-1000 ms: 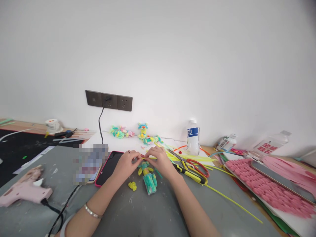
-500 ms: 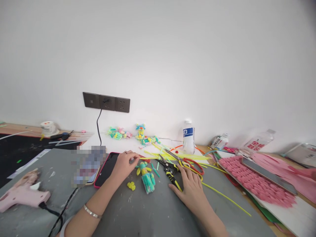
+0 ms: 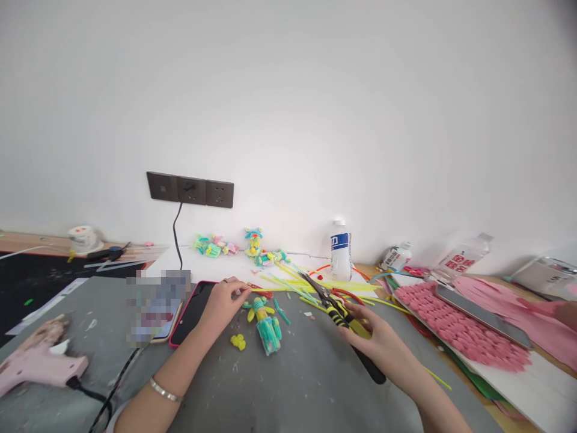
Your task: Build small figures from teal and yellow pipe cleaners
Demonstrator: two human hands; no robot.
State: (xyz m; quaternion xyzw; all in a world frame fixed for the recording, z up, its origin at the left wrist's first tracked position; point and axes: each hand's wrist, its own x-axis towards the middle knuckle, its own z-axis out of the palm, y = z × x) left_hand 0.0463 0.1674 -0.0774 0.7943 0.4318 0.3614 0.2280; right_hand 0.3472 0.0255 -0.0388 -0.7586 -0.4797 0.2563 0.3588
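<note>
My left hand (image 3: 226, 308) is closed in a pinch at the left end of a long yellow pipe cleaner (image 3: 274, 290), which runs right into a loose bundle. In my right hand (image 3: 381, 337) are pliers (image 3: 336, 314) with black and yellow handles; their jaws point up and left over the bundle. Red-handled scissors (image 3: 347, 294) lie just behind, partly covered. Between my hands rests a small teal and yellow pipe-cleaner figure (image 3: 268, 332). Left of it sits a fuzzy yellow clump (image 3: 238, 341), and a short teal piece (image 3: 282, 313) lies to its right.
Two phones (image 3: 167, 310) (image 3: 193, 313) and a pink glue gun (image 3: 49, 367) lie left. More fuzzy figures (image 3: 253, 242) and a white bottle (image 3: 341, 252) stand near the wall. At right are a pink woven piece (image 3: 464, 328), a phone and another person's hand (image 3: 567, 316).
My right hand has taken hold of the pliers, lifting and turning them away from the scissors. My left hand keeps its pinch, nearly still. The view has shifted slightly.
</note>
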